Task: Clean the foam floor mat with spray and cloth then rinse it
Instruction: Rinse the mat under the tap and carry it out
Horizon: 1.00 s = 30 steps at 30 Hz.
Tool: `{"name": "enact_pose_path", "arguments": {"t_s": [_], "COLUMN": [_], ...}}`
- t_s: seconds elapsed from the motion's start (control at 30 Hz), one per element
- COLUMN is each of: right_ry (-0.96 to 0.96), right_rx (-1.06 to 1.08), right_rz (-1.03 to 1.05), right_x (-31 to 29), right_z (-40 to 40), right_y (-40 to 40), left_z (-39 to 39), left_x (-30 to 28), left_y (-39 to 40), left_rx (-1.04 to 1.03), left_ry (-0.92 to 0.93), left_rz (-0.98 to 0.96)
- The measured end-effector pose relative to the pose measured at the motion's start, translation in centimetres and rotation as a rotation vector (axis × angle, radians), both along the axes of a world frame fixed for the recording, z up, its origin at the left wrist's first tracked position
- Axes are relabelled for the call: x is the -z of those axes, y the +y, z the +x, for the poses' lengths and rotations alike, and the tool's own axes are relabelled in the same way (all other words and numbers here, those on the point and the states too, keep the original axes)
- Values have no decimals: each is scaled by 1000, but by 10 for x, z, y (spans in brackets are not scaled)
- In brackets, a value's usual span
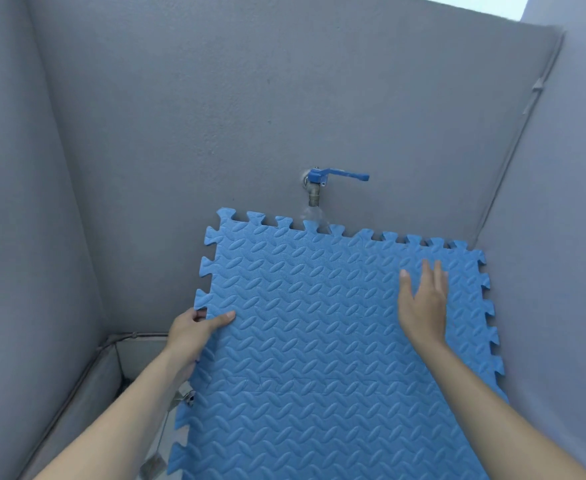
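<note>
The mat (319, 323) under my fingers (426, 271) is blue foam, matt, embossed with a raised leaf pattern and a fine grain. The tap (314, 195) has a dull metal spout and a blue handle (343, 175). The wall (250, 98) is grey plaster, rough and matt.

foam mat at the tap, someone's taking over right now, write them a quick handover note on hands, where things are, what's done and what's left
Left hand: grips the left edge of the blue foam mat, thumb on its top face.
Right hand: lies flat on the mat's upper right area, fingers straight.
Mat: held tilted with its top edge just under the wall tap; the tap's blue lever points right.
Water is running from the spout onto the top edge.
Done: rinsing has begun. No spray bottle or cloth is in view, so I cannot confirm the wiping step.
Left: probably rinse the rest of the surface, then shut the tap.
</note>
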State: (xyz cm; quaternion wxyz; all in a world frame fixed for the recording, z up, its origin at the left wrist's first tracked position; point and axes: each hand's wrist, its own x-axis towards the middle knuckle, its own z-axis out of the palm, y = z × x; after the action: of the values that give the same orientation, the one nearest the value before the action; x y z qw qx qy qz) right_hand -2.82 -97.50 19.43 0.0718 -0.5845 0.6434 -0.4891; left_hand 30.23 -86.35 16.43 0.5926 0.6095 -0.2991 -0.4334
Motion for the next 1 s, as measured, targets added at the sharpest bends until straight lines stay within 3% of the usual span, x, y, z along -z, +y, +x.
{"name": "enact_pose_path", "arguments": {"t_s": [0.13, 0.27, 0.4, 0.53, 0.6, 0.67, 0.8, 0.9, 0.93, 1.0], "right_ry": [-38, -39, 283, 808, 951, 903, 730, 522, 510, 675], "right_rx": [212, 198, -69, -605, -717, -647, -266, -115, -97, -196], "right_rz": [162, 177, -43, -320, -444, -461, -210, -3, 30, 9], "right_x": [22, 11, 13, 44, 61, 67, 59, 71, 83, 118], "right_z": [-35, 27, 176, 267, 252, 205, 74, 15, 11, 17], "right_y": [-33, -59, -34, 30, 31, 6, -44, -37, -26, 9], "left_z": [1, 3, 14, 59, 91, 116, 120, 87, 75, 56], "left_x": [9, 9, 10, 18, 24, 30, 29, 20, 20, 21], "left_y": [-3, -2, 6, 26, 37, 45, 46, 33, 26, 14], "left_rx": [-3, 15, -29, -160, -185, -195, -208, -197, -193, -189], "left_ry": [30, 62, 69, 64, 86, 73, 65, 72, 58, 42], "left_rz": [-19, -52, -72, -70, -99, -100, -108, -116, -118, -104]}}
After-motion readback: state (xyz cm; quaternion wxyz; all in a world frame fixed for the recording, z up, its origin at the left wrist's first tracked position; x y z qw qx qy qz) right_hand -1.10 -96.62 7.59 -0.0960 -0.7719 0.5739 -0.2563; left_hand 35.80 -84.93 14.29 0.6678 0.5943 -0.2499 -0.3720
